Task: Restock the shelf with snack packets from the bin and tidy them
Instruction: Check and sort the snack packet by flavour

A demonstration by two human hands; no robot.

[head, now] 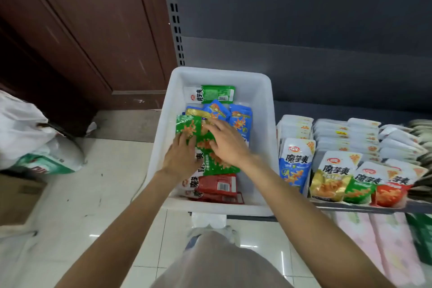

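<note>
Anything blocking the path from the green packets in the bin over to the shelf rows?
Nothing visible. Both hands, left hand and right hand, already rest on the green packets. Only the white bin's right wall lies between them and the shelf's packet rows, so they must lift over it.

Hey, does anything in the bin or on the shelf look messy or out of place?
Yes. The packets in the white bin lie jumbled, facing different ways: a green packet sideways at the back, red packets at the front. Both hands, left and right, rest on a green pile. The shelf rows stand orderly.
</note>
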